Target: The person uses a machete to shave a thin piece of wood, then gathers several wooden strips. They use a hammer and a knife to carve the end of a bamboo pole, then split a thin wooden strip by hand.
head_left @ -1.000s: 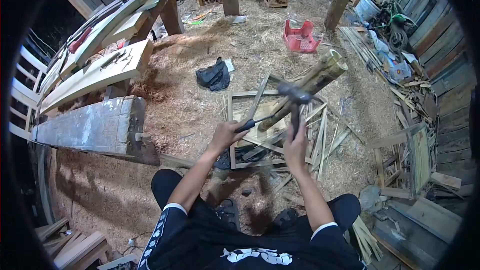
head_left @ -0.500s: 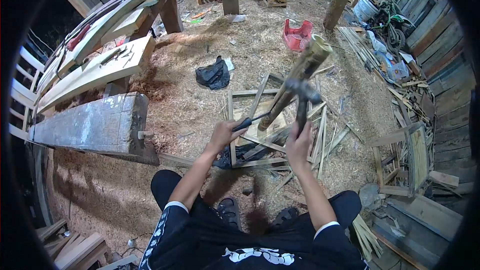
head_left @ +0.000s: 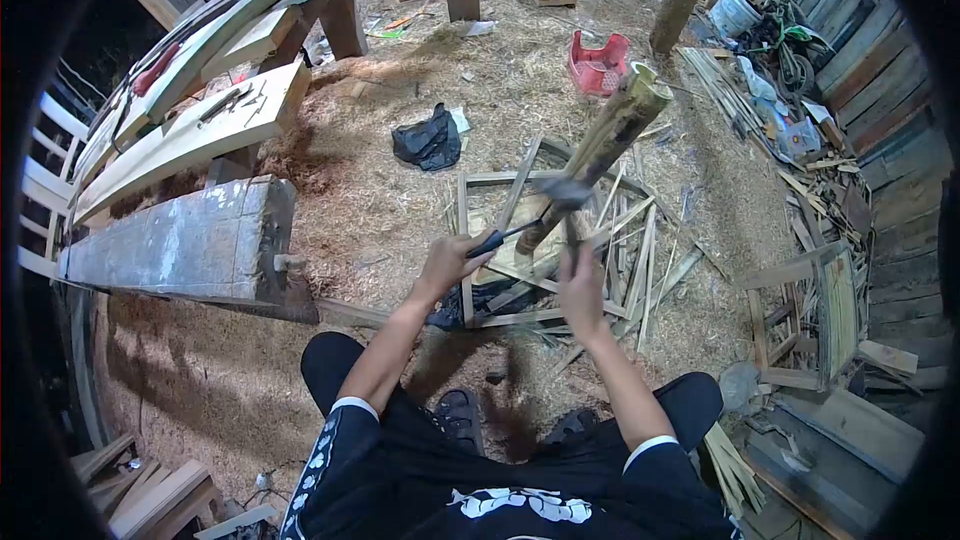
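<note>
My left hand [head_left: 446, 268] is wrapped round the dark handle of a screwdriver-like tool [head_left: 487, 243], whose thin shaft points right toward a bamboo pole [head_left: 612, 130]. In my right hand [head_left: 582, 298] is a hammer [head_left: 564, 192], its head blurred, near the tool's tip and in front of the pole. The pole leans up and to the right, its open end toward the top. Below it, a rectangular wooden frame [head_left: 463, 210] with crossed slats lies on the ground. The exact contact between hammer and tool cannot be made out.
A thick plank bench [head_left: 170, 240] stands at the left, with boards [head_left: 200, 145] behind it. Ahead lie a black plastic bag [head_left: 428, 140] and a red plastic stool [head_left: 598, 65]. Wood scraps [head_left: 830, 190] and a small frame [head_left: 838, 315] are at the right.
My right hand and the hammer have moved left and slightly down, toward the tool's shaft. My left hand stays nearly in place. The pole's upper end has shifted slightly right.
</note>
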Available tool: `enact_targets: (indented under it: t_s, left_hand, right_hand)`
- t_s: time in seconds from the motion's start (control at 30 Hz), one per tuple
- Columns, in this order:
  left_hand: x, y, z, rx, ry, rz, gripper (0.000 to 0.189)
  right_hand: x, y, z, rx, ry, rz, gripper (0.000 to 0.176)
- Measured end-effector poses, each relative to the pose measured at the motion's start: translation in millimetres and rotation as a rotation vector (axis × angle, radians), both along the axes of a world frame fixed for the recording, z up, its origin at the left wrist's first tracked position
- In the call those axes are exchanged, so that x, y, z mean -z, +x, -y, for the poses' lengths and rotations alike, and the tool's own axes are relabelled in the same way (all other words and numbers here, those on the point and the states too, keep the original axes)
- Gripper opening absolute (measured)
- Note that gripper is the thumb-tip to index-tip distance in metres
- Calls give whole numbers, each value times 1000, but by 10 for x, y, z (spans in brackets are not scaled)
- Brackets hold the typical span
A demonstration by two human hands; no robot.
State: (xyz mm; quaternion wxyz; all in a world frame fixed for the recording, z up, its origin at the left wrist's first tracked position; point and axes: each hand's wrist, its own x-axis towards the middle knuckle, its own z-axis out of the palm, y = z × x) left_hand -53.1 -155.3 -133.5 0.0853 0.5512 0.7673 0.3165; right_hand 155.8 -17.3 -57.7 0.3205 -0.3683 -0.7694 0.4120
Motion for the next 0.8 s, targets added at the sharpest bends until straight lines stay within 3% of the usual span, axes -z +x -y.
enact_targets:
  t_s: [0.03,0.07,0.1,0.17,0.2,0.23,0.3,0.43,0.5,0.53,0.63,0.7,0.8]
  left_hand:
    - [105,24,29,-4,1,1,41]
    - [321,146,189,1,67,233,41]
    - [391,115,190,-7,165,442,41]
    - [171,-139,-146,-28,152,263,41]
    - [229,114,99,-54,29,169,41]
    - [129,130,104,-96,-22,123,43]
    - [131,118,80,-105,29,10,41]
    - [178,178,53,-133,41,-66,45]
    - [141,195,62,-112,-19,-49,46]
    - [274,164,53,-96,34,-44,46]
    - [335,109,100,-56,87,-81,46]
    - [299,61,121,-59,64,-65,44]
    - [391,-3,131,-72,55,-76,43]
  right_hand:
    - [367,24,-88,-123,-16,229,43]
    - [596,192,31,-234,-63,471,40]
    - [553,252,138,-232,-55,465,40]
    - [415,223,133,-187,27,426,35]
    - [385,282,156,-223,-102,326,34]
    - [400,312,156,-194,85,355,35]
    - [271,415,153,-116,84,369,37]
    - [443,639,65,-37,-16,288,39]
    - [543,639,35,104,48,49,39]
    - [551,649,-32,120,-221,108,39]
    - [740,616,-291,120,-150,140,37]
    - [649,585,-466,72,-270,194,40]
    - [196,430,-505,46,-110,182,48]
